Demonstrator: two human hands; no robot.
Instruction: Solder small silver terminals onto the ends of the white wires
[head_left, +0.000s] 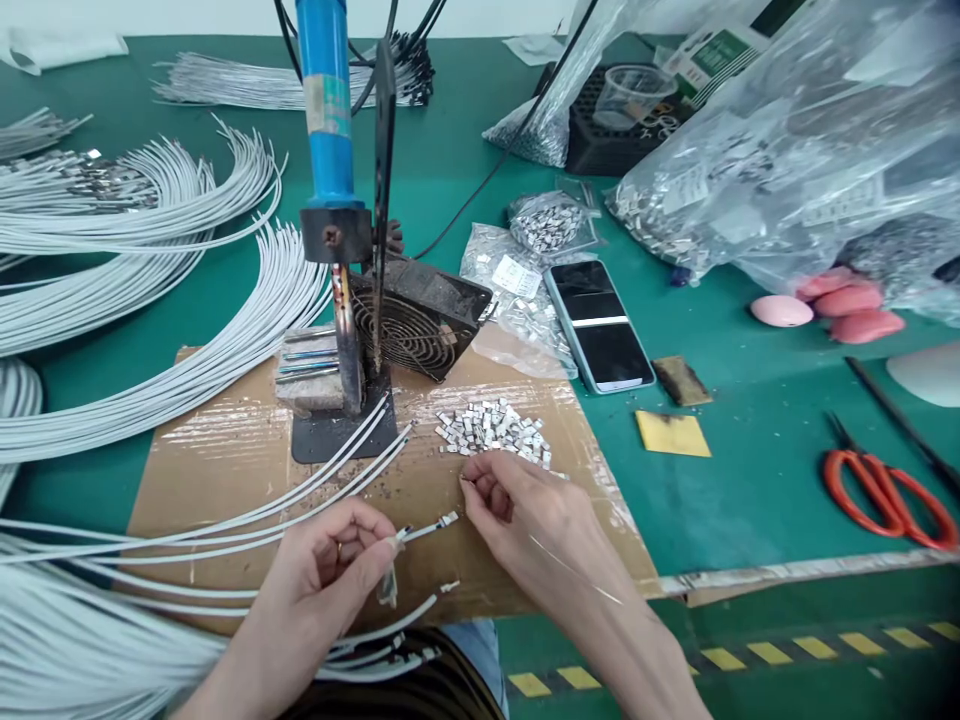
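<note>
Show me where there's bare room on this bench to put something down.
Bare green mat lies between the yellow pad and the red scissors, and in front of the pink shapes. Crowded: white wires fill the left, plastic bags the back right.

Your cables [150, 390] have smooth white plastic sheathing; the clips [491, 428] appear to be bright metal. The brown cardboard [225, 490] carries glossy clear tape [199, 432].

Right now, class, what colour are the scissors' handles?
Orange-red handles on the scissors, clearest in the head view.
</note>
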